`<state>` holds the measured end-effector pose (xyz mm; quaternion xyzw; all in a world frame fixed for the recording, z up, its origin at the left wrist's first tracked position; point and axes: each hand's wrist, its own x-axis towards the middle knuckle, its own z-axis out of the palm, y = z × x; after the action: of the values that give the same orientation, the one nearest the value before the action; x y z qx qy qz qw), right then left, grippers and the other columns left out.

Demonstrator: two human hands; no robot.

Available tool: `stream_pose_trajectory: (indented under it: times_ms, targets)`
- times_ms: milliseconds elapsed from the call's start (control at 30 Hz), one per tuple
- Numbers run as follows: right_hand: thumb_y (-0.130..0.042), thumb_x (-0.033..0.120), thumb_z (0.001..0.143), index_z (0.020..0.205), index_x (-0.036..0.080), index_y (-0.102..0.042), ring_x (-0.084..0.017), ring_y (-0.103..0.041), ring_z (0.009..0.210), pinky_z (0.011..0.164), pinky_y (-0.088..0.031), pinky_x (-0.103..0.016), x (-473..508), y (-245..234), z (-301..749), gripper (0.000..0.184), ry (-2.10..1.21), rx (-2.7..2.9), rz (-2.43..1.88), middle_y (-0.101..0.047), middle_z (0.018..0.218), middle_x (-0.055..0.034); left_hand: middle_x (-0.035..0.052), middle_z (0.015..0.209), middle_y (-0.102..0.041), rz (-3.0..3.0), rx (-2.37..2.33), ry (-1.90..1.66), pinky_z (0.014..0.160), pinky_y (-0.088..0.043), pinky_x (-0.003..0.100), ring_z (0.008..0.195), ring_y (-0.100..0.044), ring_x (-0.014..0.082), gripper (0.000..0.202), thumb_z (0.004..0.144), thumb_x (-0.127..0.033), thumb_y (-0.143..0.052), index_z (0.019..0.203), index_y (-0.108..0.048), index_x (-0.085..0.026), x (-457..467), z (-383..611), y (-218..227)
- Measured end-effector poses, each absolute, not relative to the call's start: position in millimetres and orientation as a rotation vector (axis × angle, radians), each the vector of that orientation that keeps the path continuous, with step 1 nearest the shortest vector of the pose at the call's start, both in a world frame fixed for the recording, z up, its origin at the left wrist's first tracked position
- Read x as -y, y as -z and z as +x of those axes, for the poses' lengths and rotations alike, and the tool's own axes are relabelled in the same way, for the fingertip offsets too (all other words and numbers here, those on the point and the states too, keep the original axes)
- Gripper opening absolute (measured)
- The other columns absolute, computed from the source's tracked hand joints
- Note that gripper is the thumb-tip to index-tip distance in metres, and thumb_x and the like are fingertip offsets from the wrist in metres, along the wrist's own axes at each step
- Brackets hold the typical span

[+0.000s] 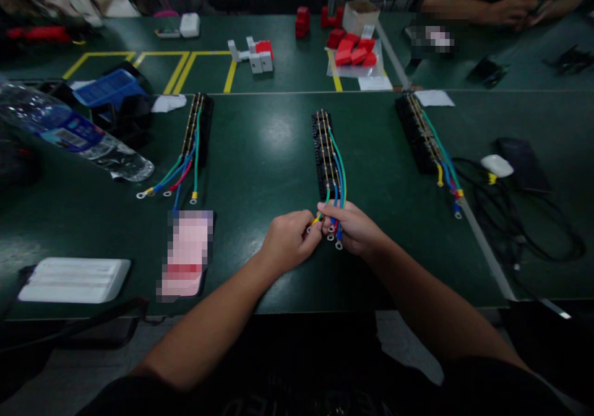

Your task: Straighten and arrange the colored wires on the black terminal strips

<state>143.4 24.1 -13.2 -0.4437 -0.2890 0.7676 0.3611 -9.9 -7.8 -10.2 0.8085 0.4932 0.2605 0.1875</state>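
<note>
A black terminal block [323, 150] with brass-coloured strips lies in front of me, and green, blue and red wires run from it towards my hands. Between the fingers of my left hand [292, 236] is the yellow-collared end of a green wire [317, 219], pinched near its ring terminal. My right hand [355, 227] is closed around the wires close to their ends, its thumb near that same green wire. Several ring terminals [338, 244] poke out below the right fingers. Parts of the wires are hidden by the fingers.
Similar wired blocks lie at left [198, 125] and right [417, 134]. Around them are a water bottle [74, 131], a phone [188, 249], a white power bank [74, 280], a black cable [492, 218] and a bag of red parts [355, 54]. Another person's hands [515, 10] are at far right.
</note>
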Motion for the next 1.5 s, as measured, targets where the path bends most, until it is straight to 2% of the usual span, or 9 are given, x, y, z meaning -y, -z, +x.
stream_pose_trajectory:
  times_ms: [1500]
  targets:
    - [-0.071, 0.031, 0.071, 0.060, 0.016, -0.052, -0.006, -0.050, 0.042, 0.045, -0.039, -0.019, -23.1, 14.2, 143.6, 0.026, -1.969, 0.760, -1.149, -0.053, 0.047, 0.0038, -0.0015, 0.060, -0.049, 2.304, -1.375, -0.688, 0.055, -0.033, 0.025, 0.054, -0.045, 0.0108, 0.025, 0.089, -0.030, -0.041, 0.068, -0.048, -0.018, 7.8, -9.8, 9.0]
